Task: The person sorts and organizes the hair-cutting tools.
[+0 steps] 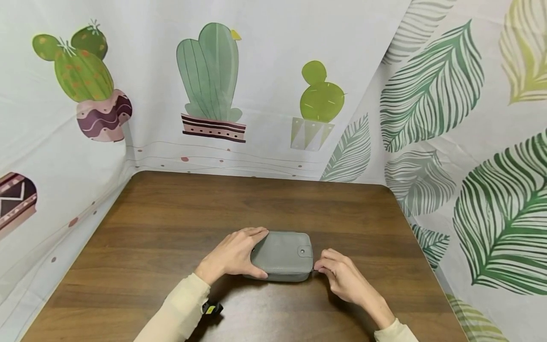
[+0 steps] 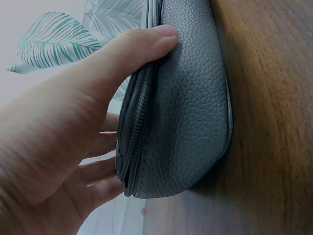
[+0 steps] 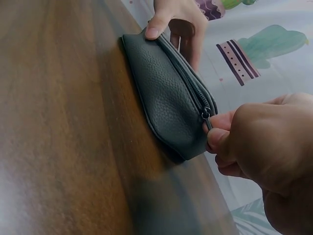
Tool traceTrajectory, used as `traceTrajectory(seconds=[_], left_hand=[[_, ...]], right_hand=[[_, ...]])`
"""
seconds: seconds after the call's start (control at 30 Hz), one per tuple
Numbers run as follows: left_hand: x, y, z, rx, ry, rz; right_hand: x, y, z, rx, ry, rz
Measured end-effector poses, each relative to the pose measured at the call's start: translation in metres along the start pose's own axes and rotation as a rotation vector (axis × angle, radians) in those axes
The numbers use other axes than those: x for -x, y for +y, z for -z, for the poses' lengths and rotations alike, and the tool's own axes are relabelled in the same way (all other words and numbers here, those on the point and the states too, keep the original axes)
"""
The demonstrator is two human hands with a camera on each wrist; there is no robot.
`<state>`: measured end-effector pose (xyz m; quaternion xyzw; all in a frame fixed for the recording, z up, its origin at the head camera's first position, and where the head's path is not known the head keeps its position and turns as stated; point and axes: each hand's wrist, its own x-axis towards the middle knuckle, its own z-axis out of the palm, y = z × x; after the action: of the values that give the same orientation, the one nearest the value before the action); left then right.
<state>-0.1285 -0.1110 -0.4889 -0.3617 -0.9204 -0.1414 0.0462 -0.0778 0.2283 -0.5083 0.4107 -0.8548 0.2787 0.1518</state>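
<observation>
A grey leather-look zip pouch (image 1: 282, 254) lies flat on the table, a snap tab (image 1: 304, 251) at the right end of its top. My left hand (image 1: 234, 252) grips the pouch's left end. In the left wrist view its thumb (image 2: 159, 41) presses the pebbled side wall, just across the zipper (image 2: 142, 98), while the other fingers reach over the top and are partly hidden. At the right end, my right hand (image 1: 344, 278) pinches the zipper pull (image 3: 209, 123) between thumb and fingers. The zipper's teeth run along the side facing me.
The brown wooden table (image 1: 192, 204) has rounded far corners. A black device with a yellow label (image 1: 211, 308) sits at my left wrist. Behind and beside the table hangs white cloth (image 1: 265, 95) printed with cacti and leaves.
</observation>
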Motion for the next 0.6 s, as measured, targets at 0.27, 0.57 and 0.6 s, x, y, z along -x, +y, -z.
traceTrajectory(seconds=[0.27,0.57,0.6], left_hand=[[0.001,0.002,0.0,-0.001,0.006,0.004],[0.001,0.0,-0.002,-0.005,0.009,0.013],[0.001,0.001,-0.002,-0.003,0.006,0.017]], right_hand=[[0.004,-0.011,-0.005,-0.006,0.019,-0.011],[0.006,-0.018,-0.009,-0.064,0.041,-0.002],[0.005,-0.019,-0.01,-0.065,0.042,0.004]])
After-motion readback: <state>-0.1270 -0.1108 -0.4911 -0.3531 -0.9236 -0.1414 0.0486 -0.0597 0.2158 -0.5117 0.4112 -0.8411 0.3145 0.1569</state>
